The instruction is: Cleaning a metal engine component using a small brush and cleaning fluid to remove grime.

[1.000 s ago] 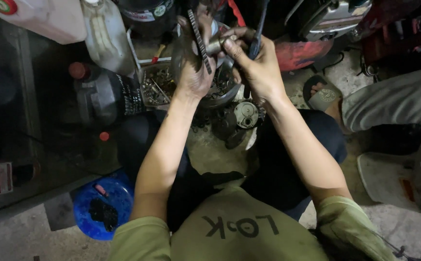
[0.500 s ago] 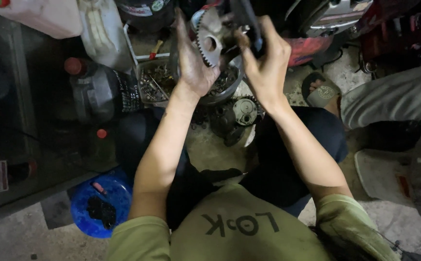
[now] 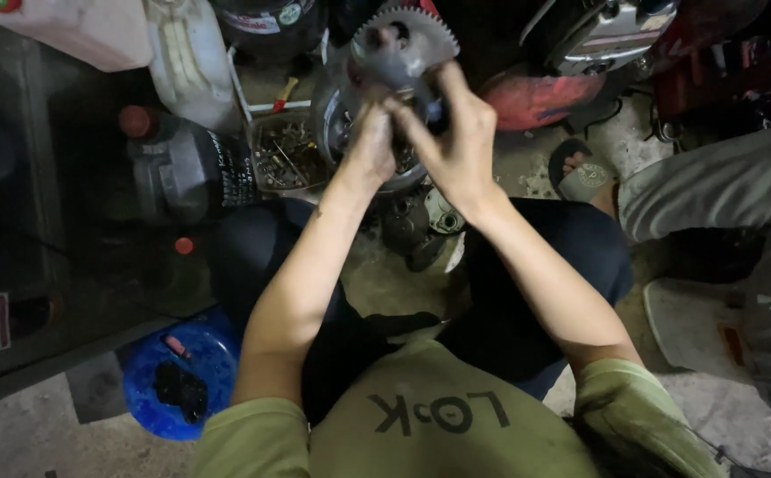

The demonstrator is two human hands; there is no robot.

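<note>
Toothed gear (image 3: 403, 40), one, grey, raised at top centre above a round metal assembly (image 3: 337, 133); both hands closed around its lower part. Left hand (image 3: 372, 133) gripping from below and left, fingers curled onto the hub. Right hand (image 3: 456, 142) gripping from the right, thumb and fingers pressed against the gear body. Teeth visible along the upper rim only; lower half hidden by the fingers.

Beneath the gear: small dark engine parts (image 3: 408, 226), about three, on the floor between the knees, partly blocked by the forearms.

Left of the gear: one shallow tray (image 3: 266, 181) holding loose screws and small metal bits; one dark jug (image 3: 177, 173) with a red cap; one small red cap (image 3: 185, 245) lying apart; two pale plastic canisters (image 3: 186, 53) behind, contents not discernible.

Far below and left of the gear: one blue bowl (image 3: 182, 376) containing a dark lump and a small pinkish piece.

Right of the gear: one red housing (image 3: 545, 97); one sandalled foot (image 3: 580, 177) and a grey trouser leg (image 3: 713, 190) of another person.
</note>
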